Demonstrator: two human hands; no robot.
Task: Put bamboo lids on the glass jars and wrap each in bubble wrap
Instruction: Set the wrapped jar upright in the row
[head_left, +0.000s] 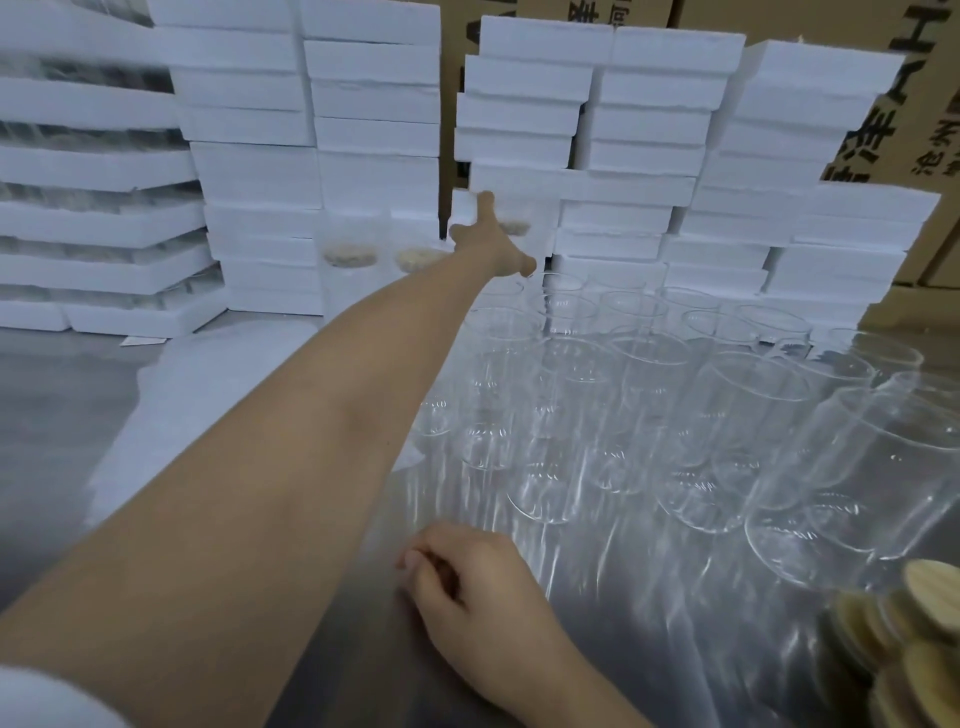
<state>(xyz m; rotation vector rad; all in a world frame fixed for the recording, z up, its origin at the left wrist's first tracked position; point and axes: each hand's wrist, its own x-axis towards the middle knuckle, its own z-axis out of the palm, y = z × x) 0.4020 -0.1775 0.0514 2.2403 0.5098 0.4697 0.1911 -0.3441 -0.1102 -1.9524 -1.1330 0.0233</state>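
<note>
Glass jars (649, 389) on metal table (62, 405), foam stacks (649, 130) behind

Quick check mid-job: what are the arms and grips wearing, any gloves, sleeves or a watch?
Almost nothing. The left grip and right grip are ungloved, with no rings or watch visible, and both forearms are bare. Only a bit of white sleeve shows at the top of the left arm.
</note>
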